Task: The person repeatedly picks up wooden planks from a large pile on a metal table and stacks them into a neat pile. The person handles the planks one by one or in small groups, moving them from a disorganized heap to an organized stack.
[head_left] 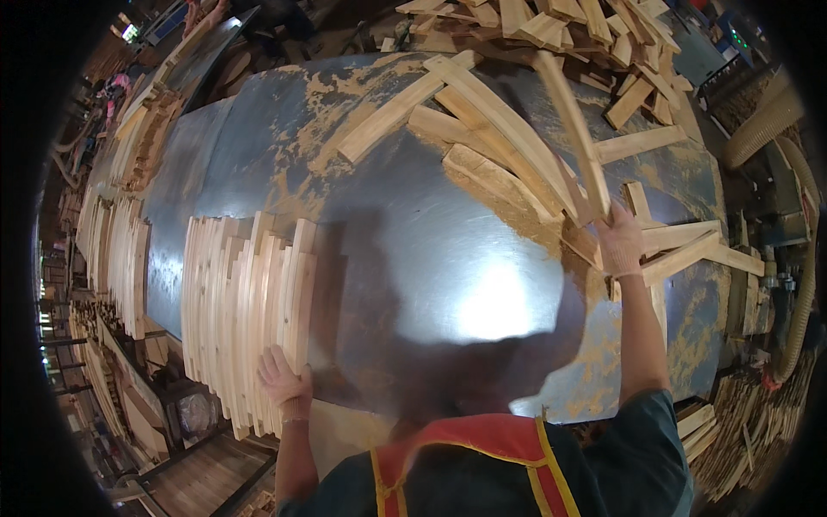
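Observation:
My right hand (618, 239) is closed round the near end of a long wooden strip (568, 121), which slants up and away to the left above other loose pieces. On the near left, my left hand (282, 377) lies with fingers stretched out on the near end of a row of wooden strips (245, 302). These strips stand close side by side, their ends uneven. Beyond my right hand several flat wooden boards (500, 129) lie crossed over one another. Shorter pieces (689, 250) rest crosswise beside that hand. Both hands seem to wear pale gloves.
Sawdust (319, 112) is strewn over the dark metal table (413, 258). A heap of wood offcuts (594, 34) rises at the far right. Another row of strips (116, 258) stands farther left. Ribbed hoses (767, 121) hang at the right, near a pile of thin sticks (749, 431).

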The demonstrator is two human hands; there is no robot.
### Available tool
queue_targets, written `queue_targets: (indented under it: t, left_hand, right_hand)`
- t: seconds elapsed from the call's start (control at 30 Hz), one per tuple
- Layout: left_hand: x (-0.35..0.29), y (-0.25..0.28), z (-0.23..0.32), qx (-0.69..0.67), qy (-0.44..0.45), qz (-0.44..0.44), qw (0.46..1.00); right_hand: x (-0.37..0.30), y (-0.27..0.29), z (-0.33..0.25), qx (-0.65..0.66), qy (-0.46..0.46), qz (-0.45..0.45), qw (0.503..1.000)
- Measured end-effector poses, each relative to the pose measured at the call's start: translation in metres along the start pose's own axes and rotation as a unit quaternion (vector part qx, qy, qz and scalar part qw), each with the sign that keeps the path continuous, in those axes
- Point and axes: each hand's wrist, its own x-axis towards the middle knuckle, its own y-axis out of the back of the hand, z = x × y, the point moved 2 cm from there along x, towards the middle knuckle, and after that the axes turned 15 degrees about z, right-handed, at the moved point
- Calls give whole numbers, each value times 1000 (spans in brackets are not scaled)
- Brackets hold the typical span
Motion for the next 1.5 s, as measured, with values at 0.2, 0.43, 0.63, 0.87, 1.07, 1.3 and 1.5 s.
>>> queue_targets:
  t: [0.2, 0.43, 0.63, 0.87, 1.07, 1.3, 1.5]
  left_hand:
    - [2, -7, -4, -9, -6, 16, 1000]
    - [-1, -4, -1, -35, -22, 59, 997]
    - [13, 20, 7, -64, -18, 24, 998]
    - [11, 48, -1, -148, 1, -7, 989]
    - [50, 76, 65, -321, -107, -29, 941]
    - [37, 52, 78, -202, -152, 61, 966]
    - [39, 19, 54, -237, -159, 75, 955]
  right_hand:
    - [56, -72, -89, -103, 137, -81, 982]
    - [29, -93, -99, -143, 78, -97, 982]
    - [-27, -46, -133, 144, -28, -206, 968]
    - [-270, -10, -222, 531, -272, -396, 699]
    - [-438, -30, -334, 324, 32, -634, 701]
    - [-317, -42, -345, 290, 326, -615, 657]
    - [-53, -50, -235, 92, 106, -371, 918]
